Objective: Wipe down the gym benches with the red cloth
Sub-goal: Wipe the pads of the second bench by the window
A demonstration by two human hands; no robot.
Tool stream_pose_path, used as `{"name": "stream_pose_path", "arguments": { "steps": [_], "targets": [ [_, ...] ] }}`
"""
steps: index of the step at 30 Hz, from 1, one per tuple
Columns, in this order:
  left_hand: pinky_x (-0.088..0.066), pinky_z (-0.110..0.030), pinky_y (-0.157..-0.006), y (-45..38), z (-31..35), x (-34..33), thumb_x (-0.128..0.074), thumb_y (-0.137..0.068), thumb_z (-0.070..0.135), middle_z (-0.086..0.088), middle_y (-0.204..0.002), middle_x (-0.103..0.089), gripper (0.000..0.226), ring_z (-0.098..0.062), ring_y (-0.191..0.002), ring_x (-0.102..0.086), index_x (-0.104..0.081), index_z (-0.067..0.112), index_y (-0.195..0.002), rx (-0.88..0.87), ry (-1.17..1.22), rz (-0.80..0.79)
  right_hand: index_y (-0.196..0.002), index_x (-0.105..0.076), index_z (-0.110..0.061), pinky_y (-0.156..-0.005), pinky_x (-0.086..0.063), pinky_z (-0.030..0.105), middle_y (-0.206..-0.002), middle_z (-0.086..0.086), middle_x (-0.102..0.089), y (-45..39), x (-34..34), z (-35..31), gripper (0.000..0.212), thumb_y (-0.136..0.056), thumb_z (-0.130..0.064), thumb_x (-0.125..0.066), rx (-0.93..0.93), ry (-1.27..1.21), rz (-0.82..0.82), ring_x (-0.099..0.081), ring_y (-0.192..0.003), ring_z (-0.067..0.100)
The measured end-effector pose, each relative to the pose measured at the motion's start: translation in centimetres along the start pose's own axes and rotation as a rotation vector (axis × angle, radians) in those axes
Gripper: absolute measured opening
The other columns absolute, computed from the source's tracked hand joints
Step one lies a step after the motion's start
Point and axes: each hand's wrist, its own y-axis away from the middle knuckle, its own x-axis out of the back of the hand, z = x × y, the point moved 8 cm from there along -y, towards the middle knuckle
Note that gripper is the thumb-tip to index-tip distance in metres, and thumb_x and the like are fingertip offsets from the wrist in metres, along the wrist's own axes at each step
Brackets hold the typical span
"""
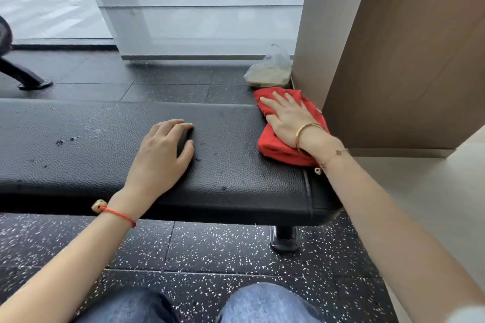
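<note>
A black padded gym bench (pixel 86 144) runs across the view from the left edge to the right of centre. The red cloth (pixel 275 148) lies bunched on the bench's right end, overhanging the far corner. My right hand (pixel 287 118) presses flat on the cloth with fingers spread. My left hand (pixel 164 149) rests on the middle of the bench pad, fingers slightly curled, holding nothing. Small scuffs and damp specks mark the pad to the left of my left hand.
A brown panel wall (pixel 404 60) and a pale pillar (pixel 330 21) stand close to the bench's right end. A plastic bag over a container (pixel 270 71) sits on the floor behind the bench. Black speckled rubber floor (pixel 210 252) lies in front. Another machine's leg (pixel 26 75) is at far left.
</note>
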Motion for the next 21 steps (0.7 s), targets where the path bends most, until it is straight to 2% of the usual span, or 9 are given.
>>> {"name": "stream_pose_path", "arguments": {
  "steps": [3,9,12,16,21],
  "targets": [
    [-0.035,-0.040,-0.112,0.0,0.0,0.1,-0.055,-0.095,0.020,-0.006,-0.134,-0.056,0.037,-0.026,-0.128,-0.046,-0.058,0.011,-0.130,0.004,-0.006,-0.005,-0.151,-0.017,-0.034,-0.119,0.005,0.042,-0.162,-0.001,-0.005,-0.1,-0.7,-2.5,0.053,-0.100,-0.033,-0.030,0.095,0.045,-0.010,-0.002,-0.149,0.022],
    [-0.035,-0.040,-0.112,0.0,0.2,0.2,-0.056,-0.095,0.019,-0.004,-0.134,-0.056,0.036,-0.025,-0.128,-0.045,-0.058,0.012,-0.130,0.007,0.001,-0.015,-0.151,-0.014,-0.038,-0.120,0.006,0.038,-0.161,-0.006,-0.003,7.1,-0.6,-3.3,0.055,-0.100,-0.033,-0.034,0.316,0.007,0.006,0.000,-0.149,0.017],
    [-0.033,-0.037,-0.113,0.0,0.1,0.3,-0.056,-0.094,0.019,-0.003,-0.136,-0.056,0.037,-0.024,-0.129,-0.044,-0.058,0.012,-0.131,0.010,0.006,-0.012,-0.151,-0.014,-0.038,-0.118,0.008,0.036,-0.161,-0.008,-0.002,6.6,-0.3,-2.2,0.054,-0.100,-0.033,-0.034,0.268,-0.019,-0.020,0.002,-0.149,0.015],
    [-0.034,-0.036,-0.113,0.0,-0.1,0.3,-0.056,-0.094,0.019,-0.004,-0.135,-0.056,0.037,-0.024,-0.129,-0.045,-0.059,0.011,-0.130,0.008,0.029,-0.003,-0.152,-0.014,-0.034,-0.119,0.005,0.040,-0.162,-0.002,-0.002,2.0,-0.6,-3.6,0.054,-0.101,-0.033,-0.032,0.159,0.009,-0.029,0.001,-0.149,0.021],
    [-0.037,-0.039,-0.110,0.0,-0.9,1.3,-0.059,-0.092,0.015,-0.005,-0.132,-0.059,0.033,-0.025,-0.127,-0.049,-0.063,0.010,-0.124,0.033,0.096,0.061,-0.152,-0.013,-0.032,-0.120,0.005,0.043,-0.162,0.000,-0.002,0.8,-2.1,-10.0,0.055,-0.100,-0.034,-0.032,0.235,0.040,-0.034,0.000,-0.149,0.023]
  ]
}}
